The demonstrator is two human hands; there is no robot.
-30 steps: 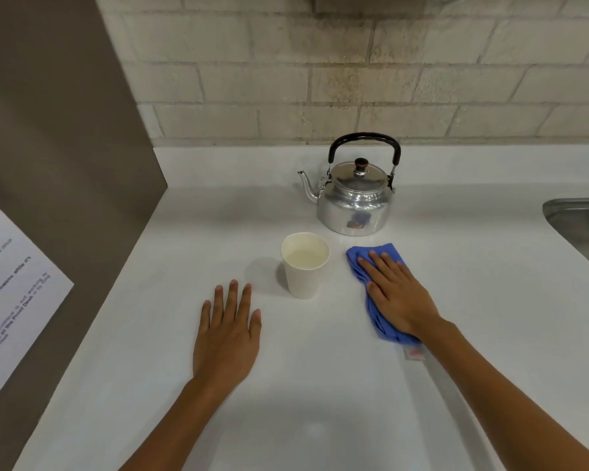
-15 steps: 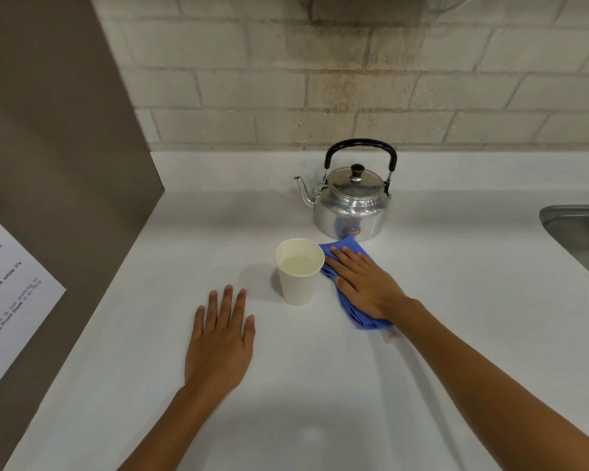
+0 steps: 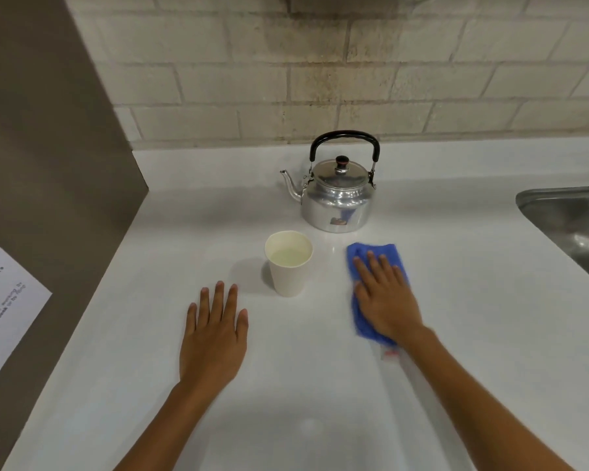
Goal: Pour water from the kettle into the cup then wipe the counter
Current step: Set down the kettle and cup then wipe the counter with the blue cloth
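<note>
The right hand (image 3: 386,297) lies flat with fingers spread, palm pressing a blue cloth (image 3: 374,254) onto the bench (image 3: 320,419); it grips nothing, only pins the cloth down, and the cloth shows past the fingertips at 12 o'clock and along the hand's 9 o'clock side. The left hand (image 3: 215,334) rests open and empty, palm down, well apart from the cloth. At 1 o'clock of the left hand stands the cup (image 3: 289,265), upright, with water inside, so the pouring looks done and wiping is likely the step in hand. The cup seems to be paper: light, easy to tip or crush, best held around its middle with a gentle squeeze. The cloth is soft and limp and should slide readily under a flat palm. At 12 o'clock of the cloth sits the kettle (image 3: 337,202), shiny metal, lid on, spout toward 9 o'clock; its black arched handle is the place to lift it. The bench is white, smooth and glossy, probably slick when wet. A steel sink (image 3: 572,222) lies at 3 o'clock, a pale tiled wall (image 3: 320,79) at the back, a brown panel (image 3: 48,147) with a printed sheet (image 3: 4,300) at 9 o'clock
</note>
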